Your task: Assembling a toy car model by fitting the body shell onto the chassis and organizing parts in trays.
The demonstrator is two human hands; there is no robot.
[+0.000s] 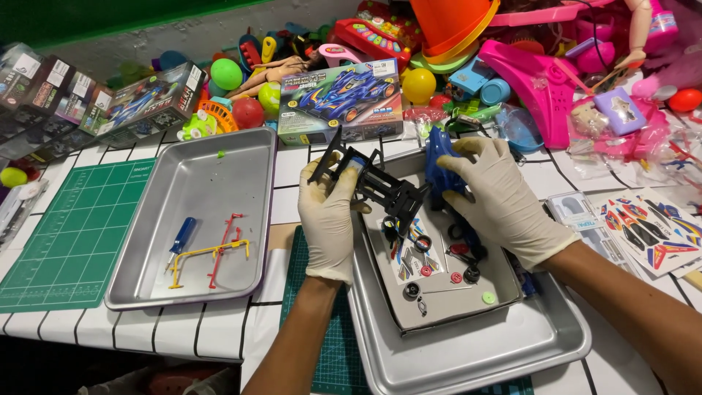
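Note:
Both my hands wear pale latex gloves. My left hand (327,219) grips a black plastic toy-car chassis (380,186), held tilted above a metal tray. My right hand (497,201) holds a blue toy-car body shell (439,164) just right of the chassis. Under them a grey box lid (504,281) lies in the right metal tray (468,351); it holds small wheels, gears, a sticker sheet and a green round part (488,298).
A second metal tray (197,183) on the left holds a blue screwdriver (181,238) and yellow and red part sprues (216,252). Green cutting mats lie left and under the right tray. Boxed car kits, balls and pink toys crowd the back. A sticker sheet (651,234) lies right.

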